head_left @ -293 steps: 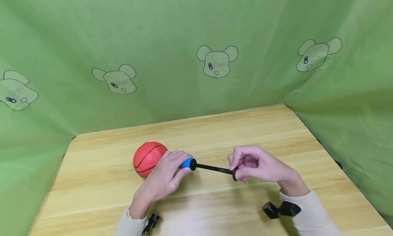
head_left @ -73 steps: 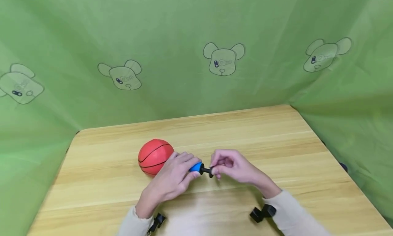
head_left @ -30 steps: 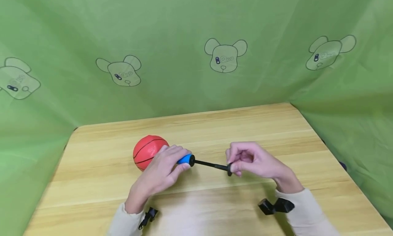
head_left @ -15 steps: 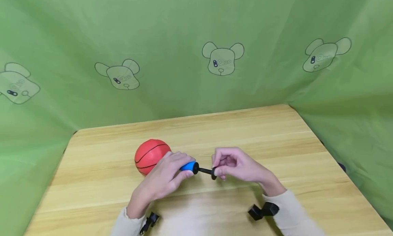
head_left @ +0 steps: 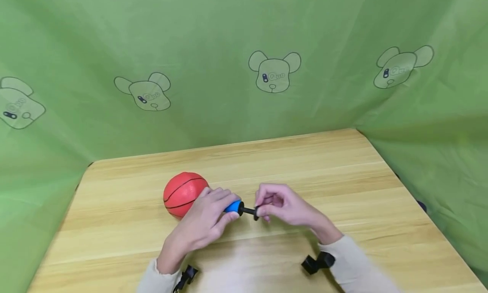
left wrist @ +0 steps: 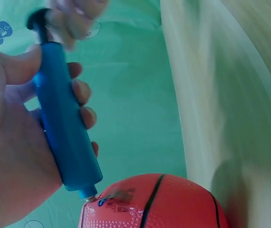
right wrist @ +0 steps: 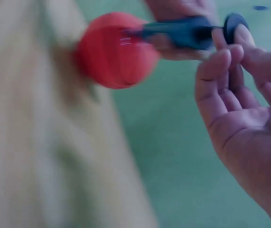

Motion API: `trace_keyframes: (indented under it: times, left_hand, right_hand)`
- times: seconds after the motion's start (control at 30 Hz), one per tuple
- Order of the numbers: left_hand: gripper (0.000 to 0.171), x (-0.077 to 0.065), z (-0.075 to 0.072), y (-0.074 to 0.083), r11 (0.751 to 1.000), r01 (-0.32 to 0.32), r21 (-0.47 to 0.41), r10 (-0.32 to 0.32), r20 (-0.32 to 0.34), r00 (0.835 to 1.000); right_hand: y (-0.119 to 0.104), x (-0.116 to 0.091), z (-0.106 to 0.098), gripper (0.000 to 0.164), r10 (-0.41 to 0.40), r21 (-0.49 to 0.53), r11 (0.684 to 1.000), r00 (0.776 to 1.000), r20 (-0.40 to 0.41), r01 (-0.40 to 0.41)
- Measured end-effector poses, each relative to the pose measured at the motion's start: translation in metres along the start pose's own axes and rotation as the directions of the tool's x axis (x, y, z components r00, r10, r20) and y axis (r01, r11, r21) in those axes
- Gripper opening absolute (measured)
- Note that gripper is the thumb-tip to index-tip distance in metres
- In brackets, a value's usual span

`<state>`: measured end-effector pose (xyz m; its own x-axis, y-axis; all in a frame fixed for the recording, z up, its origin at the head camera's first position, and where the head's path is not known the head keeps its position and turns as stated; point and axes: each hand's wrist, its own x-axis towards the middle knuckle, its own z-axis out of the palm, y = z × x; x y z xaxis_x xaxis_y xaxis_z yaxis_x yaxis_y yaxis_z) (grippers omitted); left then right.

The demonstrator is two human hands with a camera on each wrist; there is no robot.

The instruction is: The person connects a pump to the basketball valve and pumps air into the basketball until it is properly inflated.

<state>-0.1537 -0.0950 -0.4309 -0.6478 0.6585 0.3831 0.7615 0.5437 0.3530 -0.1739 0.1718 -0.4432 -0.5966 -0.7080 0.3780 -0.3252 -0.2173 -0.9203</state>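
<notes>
A blue hand pump (left wrist: 66,114) points its nozzle end at a red ball (head_left: 184,194) with black basketball lines. In the left wrist view that nozzle end meets the ball's surface. My left hand (head_left: 203,219) grips the pump's blue barrel, its fingers wrapped around it. My right hand (head_left: 287,206) pinches the black disc-shaped handle (right wrist: 234,27) between thumb and fingers. Only a short length of the black rod shows between barrel and handle. In the head view my left hand hides most of the barrel and part of the ball.
Everything is over a light wood table (head_left: 305,166). Green curtains (head_left: 213,115) printed with bear heads stand behind it and at both sides. A black wrist camera (head_left: 318,262) sits at the right sleeve, another black device (head_left: 186,278) at the left.
Over the last second my right hand has moved left, pushing the pump's handle and rod in toward the barrel. My left hand keeps its grip, and the ball stays about in place.
</notes>
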Motion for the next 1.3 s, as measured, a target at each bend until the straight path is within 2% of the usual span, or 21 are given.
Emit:
trace_keyframes:
  times: [0.1, 0.23, 0.37, 0.5, 0.6, 0.73, 0.83, 0.93, 1.03, 1.2, 1.3]
  left_hand:
    - [0.023, -0.003, -0.001, -0.001, 1.000, 0.018, -0.002, -0.018, 0.008, 1.000]
    - [0.024, -0.004, -0.002, -0.004, 0.996, 0.003, -0.088, -0.001, 0.018, 1.000]
    - [0.018, -0.003, -0.006, -0.008, 0.989, -0.018, -0.149, 0.016, -0.015, 1.000]
    - [0.012, -0.003, -0.009, -0.009, 0.986, -0.019, -0.163, 0.012, -0.044, 0.999]
    - [0.015, -0.002, -0.007, -0.004, 0.989, -0.023, -0.144, 0.018, -0.036, 0.999]
    - [0.020, -0.001, 0.000, 0.002, 0.995, -0.024, -0.098, 0.022, -0.029, 0.999]
    - [0.023, -0.002, 0.003, 0.003, 0.998, -0.014, -0.058, 0.012, -0.031, 0.999]
    - [0.026, -0.003, 0.005, 0.002, 0.998, -0.009, -0.056, 0.008, -0.020, 1.000]
    - [0.026, -0.002, 0.003, 0.000, 0.996, -0.014, -0.091, 0.013, -0.011, 1.000]
    - [0.016, -0.003, -0.005, -0.006, 0.990, -0.021, -0.137, 0.014, -0.051, 0.999]
    - [0.013, -0.004, -0.009, -0.007, 0.990, -0.019, -0.142, 0.009, -0.066, 0.998]
  right_hand:
    - [0.010, 0.006, 0.007, 0.011, 0.020, 0.004, 1.000, 1.000, -0.018, -0.020]
    - [-0.006, 0.004, 0.004, 0.011, 0.016, 0.009, 1.000, 1.000, 0.010, -0.016]
    - [-0.035, -0.005, -0.011, 0.011, -0.098, 0.044, 0.995, 0.990, 0.104, 0.094]
    - [-0.055, -0.012, -0.020, 0.008, -0.186, 0.090, 0.981, 0.972, 0.142, 0.174]
    - [-0.051, -0.010, -0.016, 0.011, -0.106, 0.058, 0.993, 0.989, 0.106, 0.100]
    - [-0.027, 0.000, -0.004, 0.014, 0.035, -0.006, 0.999, 0.999, 0.040, -0.035]
    - [-0.010, 0.006, 0.001, 0.010, 0.088, -0.031, 0.996, 0.996, 0.007, -0.087]
    - [-0.009, 0.006, 0.001, 0.009, 0.109, -0.034, 0.994, 0.994, 0.011, -0.108]
    - [-0.022, 0.001, -0.005, 0.009, 0.071, -0.021, 0.997, 0.997, 0.044, -0.070]
    - [-0.053, -0.013, -0.019, 0.015, -0.112, 0.042, 0.993, 0.988, 0.109, 0.108]
    - [-0.058, -0.014, -0.020, 0.017, -0.166, 0.054, 0.985, 0.979, 0.115, 0.161]
